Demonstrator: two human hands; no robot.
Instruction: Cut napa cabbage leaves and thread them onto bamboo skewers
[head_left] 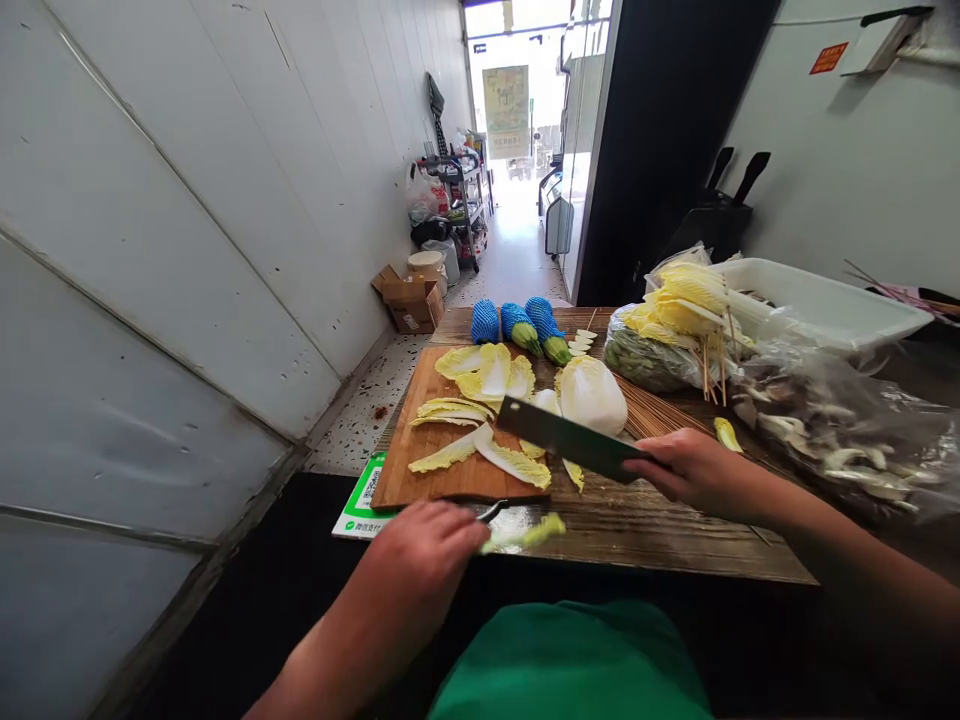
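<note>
My right hand (pixel 679 465) is wrapped round the handle of a cleaver (pixel 566 438), its broad blade pointing left above the cabbage pieces. Low at the near edge of the cutting board (pixel 397 470), my left hand (pixel 427 545) is closed on a narrow piece of cabbage leaf (pixel 529 535), blurred by motion; the fingertips are partly hidden. Loose cabbage leaves (pixel 514 460) lie over the board, some in a small stack (pixel 450 412). Behind the blade rests a pale cabbage head (pixel 592 395). A dark curved metal piece (pixel 493 511) shows beside my left fingers.
Squashes in blue foam nets (pixel 517 325) lie behind the board. Bamboo skewers (pixel 660 410) spread to the right, near skewered cabbage leaves (pixel 686 300), a white bin (pixel 825 300) and a bag of mushrooms (pixel 847 430). A green payment sign (pixel 364 500) sits under the board's left corner.
</note>
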